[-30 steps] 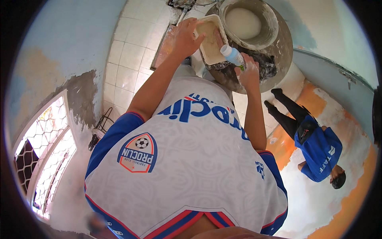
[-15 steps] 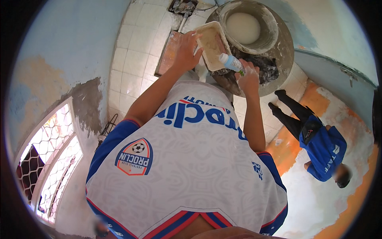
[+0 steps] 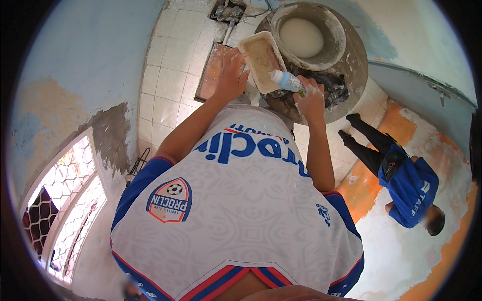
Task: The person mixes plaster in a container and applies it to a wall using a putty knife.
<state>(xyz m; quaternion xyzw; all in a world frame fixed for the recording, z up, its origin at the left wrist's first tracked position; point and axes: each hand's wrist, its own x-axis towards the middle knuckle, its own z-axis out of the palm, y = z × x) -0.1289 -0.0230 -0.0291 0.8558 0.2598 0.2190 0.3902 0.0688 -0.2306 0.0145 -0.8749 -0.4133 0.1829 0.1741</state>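
Your right hand (image 3: pixel 312 98) was clamped on the bottle (image 3: pixel 288 81), cap (image 3: pixel 276 76) toward the tray (image 3: pixel 256 38); your left hand (image 3: pixel 231 78), spread apart, was beside the tray. A slackened grip could have dropped the bottle.

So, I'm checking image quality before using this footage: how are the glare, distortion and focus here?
Head view: the window glares, much of what lies beyond it washed out; head view: fisheye distortion bends its edges; head view: the left hand, right hand and bottle look fairly sharp, but the other person's head is partly blurred.
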